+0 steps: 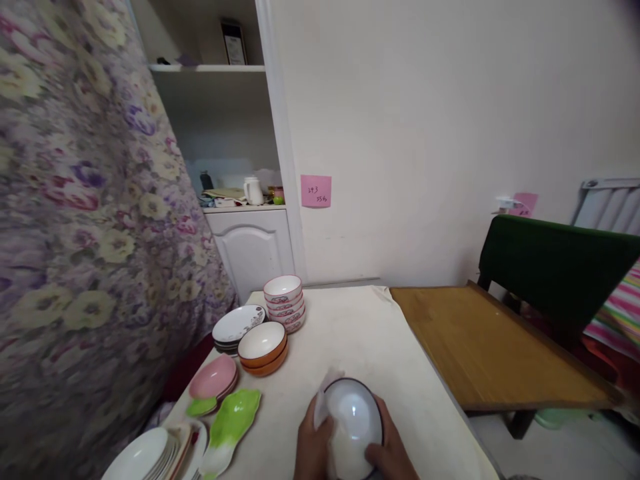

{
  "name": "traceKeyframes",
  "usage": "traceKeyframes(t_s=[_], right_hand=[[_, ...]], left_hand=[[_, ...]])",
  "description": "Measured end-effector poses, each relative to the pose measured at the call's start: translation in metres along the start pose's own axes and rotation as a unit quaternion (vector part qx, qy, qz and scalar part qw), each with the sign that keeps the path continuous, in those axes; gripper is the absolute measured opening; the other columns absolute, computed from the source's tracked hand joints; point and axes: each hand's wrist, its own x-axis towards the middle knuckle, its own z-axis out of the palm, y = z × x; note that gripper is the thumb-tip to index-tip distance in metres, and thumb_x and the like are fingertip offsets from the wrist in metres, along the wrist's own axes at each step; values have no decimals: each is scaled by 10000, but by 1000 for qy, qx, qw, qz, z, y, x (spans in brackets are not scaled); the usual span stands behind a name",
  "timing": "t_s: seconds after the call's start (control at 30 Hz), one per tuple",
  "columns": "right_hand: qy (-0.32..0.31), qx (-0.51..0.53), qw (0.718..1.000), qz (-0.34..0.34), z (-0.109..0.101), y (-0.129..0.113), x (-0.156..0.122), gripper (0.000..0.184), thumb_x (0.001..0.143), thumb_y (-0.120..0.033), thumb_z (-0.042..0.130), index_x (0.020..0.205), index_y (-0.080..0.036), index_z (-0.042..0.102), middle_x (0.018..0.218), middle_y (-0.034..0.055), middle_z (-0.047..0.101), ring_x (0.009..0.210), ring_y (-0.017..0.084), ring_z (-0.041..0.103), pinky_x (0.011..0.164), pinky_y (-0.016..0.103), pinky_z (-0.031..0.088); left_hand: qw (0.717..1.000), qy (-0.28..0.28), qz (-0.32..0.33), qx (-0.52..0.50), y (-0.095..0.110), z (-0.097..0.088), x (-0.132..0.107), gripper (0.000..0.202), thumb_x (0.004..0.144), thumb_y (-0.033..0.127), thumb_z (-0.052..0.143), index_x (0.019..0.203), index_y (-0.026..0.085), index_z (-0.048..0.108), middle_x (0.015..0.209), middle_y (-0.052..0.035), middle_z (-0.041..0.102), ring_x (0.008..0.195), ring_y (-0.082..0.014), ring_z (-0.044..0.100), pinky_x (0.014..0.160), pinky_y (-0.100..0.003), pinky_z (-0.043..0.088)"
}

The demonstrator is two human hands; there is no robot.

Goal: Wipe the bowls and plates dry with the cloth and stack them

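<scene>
Low over the near edge of the table, a white bowl (353, 413) with a dark rim faces up between my hands. My right hand (393, 445) grips its right side, the thumb over the rim. On the other side my left hand (314, 440) is closed round a thin white tissue or cloth (320, 408), pressed against the bowl's left rim and inside. The fingers under the bowl are hidden.
To the left stand stacked red-rimmed bowls (283, 289), patterned plates (235, 325), orange bowls (263, 343), pink bowls (214, 377), a green leaf-shaped dish (235, 417) and white plates (137, 457). A brown wooden table (480, 340) adjoins on the right, beside a green-covered chair back (555, 273).
</scene>
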Motion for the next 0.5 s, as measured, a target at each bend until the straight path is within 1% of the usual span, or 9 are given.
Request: traceKeyframes(t_s=[0.1, 0.13, 0.17, 0.2, 0.27, 0.33, 0.37, 0.43, 0.5], right_hand=[[-88, -10, 995, 48, -5, -19, 1, 781, 437, -72, 474, 1207, -193, 524, 1046, 36, 692, 986, 267, 613, 914, 383, 463], [-109, -1, 992, 56, -5, -23, 2, 738, 470, -89, 508, 1199, -196, 537, 1015, 35, 700, 956, 268, 622, 889, 390, 477], [-113, 10, 992, 53, -4, -24, 2, 700, 507, -123, 555, 1203, -198, 539, 1025, 41, 701, 957, 274, 624, 885, 398, 481], [-98, 19, 994, 41, -3, -22, 3, 677, 543, -178, 605, 1216, -199, 533, 1068, 54, 693, 989, 282, 619, 900, 406, 478], [-26, 18, 999, 10, 0, -11, 3, 686, 587, -298, 668, 1248, -199, 513, 1178, 84, 654, 1082, 296, 588, 955, 410, 453], [41, -3, 999, -2, 1, 5, 3, 706, 600, -342, 673, 1267, -185, 499, 1218, 108, 631, 1131, 307, 562, 989, 410, 430], [56, -14, 998, 0, 0, 12, 3, 714, 596, -337, 664, 1270, -174, 497, 1205, 116, 636, 1127, 315, 562, 992, 415, 427], [50, -33, 998, 13, -4, 23, 1, 726, 573, -289, 633, 1275, -159, 499, 1161, 116, 659, 1106, 325, 572, 993, 426, 426], [21, -52, 998, 34, -9, 24, 0, 726, 547, -225, 601, 1265, -162, 519, 1122, 101, 681, 1085, 322, 586, 991, 427, 426]], left_hand=[[984, -161, 37, 68, 31, -9, 10, 453, 676, 145, 622, 1129, 146, 628, 868, -27, 746, 770, -182, 646, 714, -258, 479], [977, -194, 36, 80, 37, -10, 12, 440, 658, 113, 611, 1096, 135, 651, 843, -26, 747, 743, -173, 640, 706, -252, 472], [976, -201, 31, 83, 40, -9, 13, 450, 638, 89, 598, 1083, 126, 658, 828, -27, 746, 726, -169, 637, 699, -249, 469], [981, -178, 26, 73, 39, -6, 11, 473, 634, 85, 587, 1102, 123, 646, 836, -30, 746, 727, -169, 639, 698, -251, 470], [997, -68, 21, 33, 26, 1, 4, 544, 650, 125, 576, 1194, 127, 572, 908, -43, 744, 747, -180, 647, 694, -262, 480], [999, 38, 12, -9, 9, 7, -5, 634, 683, 184, 563, 1304, 132, 445, 1004, -66, 727, 795, -198, 654, 702, -279, 491], [998, 63, 5, -21, 3, 8, -9, 667, 694, 205, 556, 1336, 132, 394, 1020, -74, 722, 807, -204, 655, 692, -281, 491], [999, 48, -5, -17, -1, 7, -13, 686, 682, 204, 555, 1343, 129, 388, 992, -72, 726, 801, -206, 653, 653, -270, 479], [999, -28, 3, 25, 9, 0, -9, 626, 655, 165, 540, 1278, 138, 494, 926, -44, 735, 752, -185, 640, 626, -252, 460]])
